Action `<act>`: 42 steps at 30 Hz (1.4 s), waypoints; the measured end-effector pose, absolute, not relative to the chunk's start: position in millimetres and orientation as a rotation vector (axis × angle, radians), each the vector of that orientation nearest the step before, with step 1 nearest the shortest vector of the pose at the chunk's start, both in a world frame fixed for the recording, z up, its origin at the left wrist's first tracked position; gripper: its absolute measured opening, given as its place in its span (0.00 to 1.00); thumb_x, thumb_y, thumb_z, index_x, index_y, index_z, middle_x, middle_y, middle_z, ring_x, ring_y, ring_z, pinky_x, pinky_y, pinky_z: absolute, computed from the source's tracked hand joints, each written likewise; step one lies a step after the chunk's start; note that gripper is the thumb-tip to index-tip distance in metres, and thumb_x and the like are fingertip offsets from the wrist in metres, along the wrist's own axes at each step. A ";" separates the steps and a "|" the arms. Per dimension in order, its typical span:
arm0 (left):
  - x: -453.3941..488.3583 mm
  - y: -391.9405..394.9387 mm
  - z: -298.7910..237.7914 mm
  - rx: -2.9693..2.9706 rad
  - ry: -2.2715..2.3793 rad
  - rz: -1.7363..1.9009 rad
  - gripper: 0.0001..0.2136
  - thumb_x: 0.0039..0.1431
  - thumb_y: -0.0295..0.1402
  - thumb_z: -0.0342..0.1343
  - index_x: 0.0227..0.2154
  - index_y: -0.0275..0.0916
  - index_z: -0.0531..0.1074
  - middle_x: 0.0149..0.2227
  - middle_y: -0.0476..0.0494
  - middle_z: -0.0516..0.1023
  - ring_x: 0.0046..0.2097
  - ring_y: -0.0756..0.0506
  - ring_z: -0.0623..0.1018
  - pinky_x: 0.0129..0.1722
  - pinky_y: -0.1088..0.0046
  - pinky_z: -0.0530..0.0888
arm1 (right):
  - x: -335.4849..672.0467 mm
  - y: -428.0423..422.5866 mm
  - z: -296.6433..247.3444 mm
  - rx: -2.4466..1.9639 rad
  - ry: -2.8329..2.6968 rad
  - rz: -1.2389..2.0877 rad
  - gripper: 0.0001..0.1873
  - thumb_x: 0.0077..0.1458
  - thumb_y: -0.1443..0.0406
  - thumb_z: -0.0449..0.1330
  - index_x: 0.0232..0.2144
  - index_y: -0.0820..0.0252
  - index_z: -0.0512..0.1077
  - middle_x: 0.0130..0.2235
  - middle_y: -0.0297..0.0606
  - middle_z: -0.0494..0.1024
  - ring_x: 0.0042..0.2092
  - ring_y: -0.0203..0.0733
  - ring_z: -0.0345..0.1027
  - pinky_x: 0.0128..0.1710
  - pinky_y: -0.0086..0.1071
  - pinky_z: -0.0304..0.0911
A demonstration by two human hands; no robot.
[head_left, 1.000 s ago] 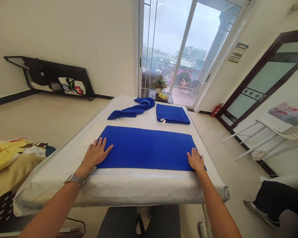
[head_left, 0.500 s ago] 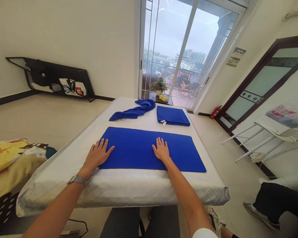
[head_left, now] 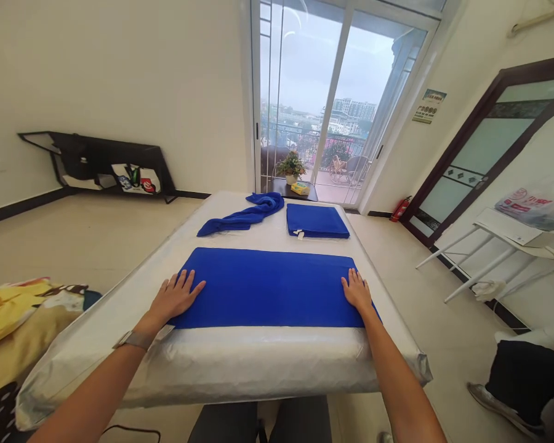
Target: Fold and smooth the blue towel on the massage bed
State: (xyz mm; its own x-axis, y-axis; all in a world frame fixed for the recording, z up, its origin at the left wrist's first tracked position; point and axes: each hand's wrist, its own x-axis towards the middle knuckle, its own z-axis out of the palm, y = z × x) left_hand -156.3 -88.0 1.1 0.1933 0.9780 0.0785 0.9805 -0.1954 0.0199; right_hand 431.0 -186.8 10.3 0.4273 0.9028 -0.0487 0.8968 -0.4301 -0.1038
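Observation:
A long blue microfibre towel (head_left: 268,289) lies spread flat across the near part of a white padded board (head_left: 253,363) wrapped in shiny sheeting. My left hand (head_left: 175,296) rests palm down on the towel's left end, fingers apart. At the right end, my right hand (head_left: 356,290) lies flat on the towel near its edge. Neither hand grips anything. Farther along the board are a twisted blue towel (head_left: 240,214) and a neatly folded blue towel (head_left: 317,221) with a white tag.
Beyond the board, a low dark table (head_left: 292,191) holds a potted plant and a yellow box before a glass balcony door. To the left lies patterned bedding (head_left: 23,326). At lower right are a person's dark-trousered leg (head_left: 521,381) and a white stand (head_left: 489,246).
My right hand has moved from the middle of the towel out to its right end. My left hand stays in place, and the view has shifted slightly.

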 end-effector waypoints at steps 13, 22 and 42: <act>85.0 -85.4 24.1 -2.907 -1.546 -0.260 0.38 0.68 0.54 0.27 0.69 0.29 0.50 0.72 0.32 0.48 0.73 0.40 0.48 0.70 0.59 0.46 | 423.0 -189.7 16.6 -2.587 -1.619 0.162 0.37 0.68 0.51 0.32 0.72 0.65 0.41 0.73 0.39 0.42 0.73 0.40 0.32 0.70 0.41 0.29; -32.9 -49.2 5.4 -2.614 -1.906 -0.206 0.39 0.66 0.56 0.28 0.70 0.32 0.49 0.72 0.30 0.48 0.72 0.35 0.49 0.68 0.49 0.49 | 424.1 -188.2 13.6 -2.597 -1.616 0.139 0.37 0.68 0.50 0.32 0.72 0.64 0.42 0.73 0.37 0.43 0.73 0.40 0.33 0.70 0.41 0.29; -139.8 -28.7 -1.7 -2.319 -2.135 -0.366 0.41 0.64 0.57 0.29 0.69 0.29 0.50 0.72 0.30 0.49 0.71 0.33 0.53 0.68 0.50 0.51 | 246.3 -111.6 44.6 -2.155 -2.126 0.128 0.35 0.67 0.57 0.36 0.71 0.67 0.48 0.72 0.41 0.48 0.73 0.44 0.35 0.70 0.42 0.29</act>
State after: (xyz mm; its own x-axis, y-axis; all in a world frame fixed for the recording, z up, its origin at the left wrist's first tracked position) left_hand -139.8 -28.7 -1.7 0.0682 0.9867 0.1473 0.9795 -0.0943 0.1780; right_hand 246.3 -111.6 44.6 0.0149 0.9997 0.0185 0.9903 -0.0122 -0.1385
